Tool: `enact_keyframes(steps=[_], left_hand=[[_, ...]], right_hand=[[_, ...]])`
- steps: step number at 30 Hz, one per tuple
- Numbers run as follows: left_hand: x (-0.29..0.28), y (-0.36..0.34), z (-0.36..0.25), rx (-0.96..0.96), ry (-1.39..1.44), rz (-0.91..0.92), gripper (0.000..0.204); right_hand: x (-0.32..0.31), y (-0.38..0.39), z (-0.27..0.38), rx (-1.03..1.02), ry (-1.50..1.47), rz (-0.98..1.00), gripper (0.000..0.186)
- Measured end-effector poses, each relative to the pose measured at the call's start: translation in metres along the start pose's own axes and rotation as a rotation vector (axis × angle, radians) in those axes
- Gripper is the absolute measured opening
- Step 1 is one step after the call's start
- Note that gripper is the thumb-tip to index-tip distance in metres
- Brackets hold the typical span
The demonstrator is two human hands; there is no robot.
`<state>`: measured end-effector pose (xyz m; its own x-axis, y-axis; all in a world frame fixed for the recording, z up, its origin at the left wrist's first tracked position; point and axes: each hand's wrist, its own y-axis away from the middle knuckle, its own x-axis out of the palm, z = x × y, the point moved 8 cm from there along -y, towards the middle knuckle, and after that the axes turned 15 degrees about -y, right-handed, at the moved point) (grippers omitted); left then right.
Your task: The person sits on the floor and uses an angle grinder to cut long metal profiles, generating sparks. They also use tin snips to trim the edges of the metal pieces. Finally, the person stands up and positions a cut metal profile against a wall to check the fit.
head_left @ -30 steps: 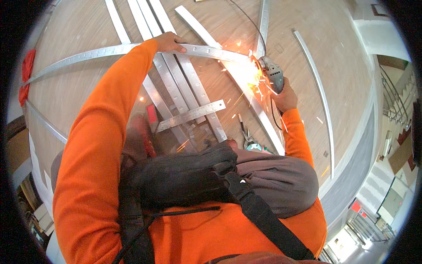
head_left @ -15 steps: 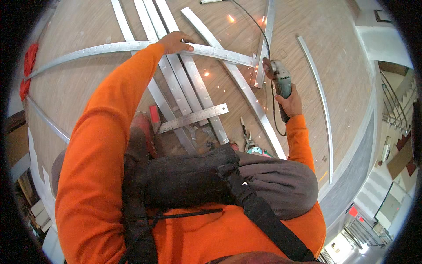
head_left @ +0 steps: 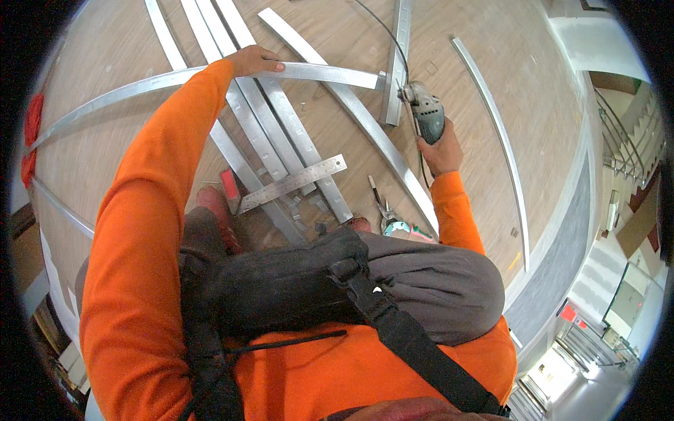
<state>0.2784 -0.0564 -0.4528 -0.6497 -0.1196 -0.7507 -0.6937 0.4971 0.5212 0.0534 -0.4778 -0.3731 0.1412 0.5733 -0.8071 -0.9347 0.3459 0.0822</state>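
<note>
My left hand (head_left: 254, 62) is closed around a long silvery metal channel (head_left: 330, 74) that lies crosswise over several other metal strips. The channel's right end meets another channel (head_left: 395, 91) running away from me. Just right of that end, my right hand (head_left: 444, 149) grips an angle grinder (head_left: 425, 111) by its body. The grinder's disc faces left, close beside the channel end; whether it touches cannot be made out. No sparks show around it.
Several metal strips (head_left: 281, 130) lie on the wood-look floor. A try square (head_left: 291, 184) with a red handle rests across them near my feet. Snips (head_left: 393, 226) lie before my knee. The grinder's black cord (head_left: 386, 27) trails away. A single strip (head_left: 495, 126) is at the right.
Sparks flying from the grinder's disc are gone. The disc now appears more edge-on, and the whole view has shifted slightly. Both hands keep their holds.
</note>
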Motion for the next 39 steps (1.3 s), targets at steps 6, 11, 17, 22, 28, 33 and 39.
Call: enact_keyframes(steps=[6,11,17,22,28,33,39], left_hand=[[0.005,-0.011,0.011,0.019,-0.032,-0.088,0.066],[0.008,-0.014,0.012,0.04,-0.001,-0.032,0.066],[0.007,-0.016,0.009,0.087,-0.005,-0.035,0.064],[0.009,-0.018,0.014,0.003,0.106,-0.017,0.05],[0.002,-0.02,0.002,0.048,-0.053,0.018,0.057],[0.01,-0.022,0.031,0.01,-0.071,-0.024,0.065],[0.003,-0.017,0.007,0.013,-0.034,0.006,0.067]], right_hand=[[0.02,-0.013,0.003,0.065,0.007,0.037,0.076],[0.032,-0.021,0.007,0.064,0.032,0.054,0.075],[0.036,-0.027,0.017,-0.026,0.049,0.05,0.072],[0.042,-0.031,0.016,-0.075,0.074,0.03,0.068],[0.039,-0.023,0.024,-0.026,0.096,0.021,0.075],[0.028,-0.02,0.023,0.118,-0.18,0.087,0.088],[0.004,-0.027,-0.063,0.169,-0.768,-0.12,0.089]])
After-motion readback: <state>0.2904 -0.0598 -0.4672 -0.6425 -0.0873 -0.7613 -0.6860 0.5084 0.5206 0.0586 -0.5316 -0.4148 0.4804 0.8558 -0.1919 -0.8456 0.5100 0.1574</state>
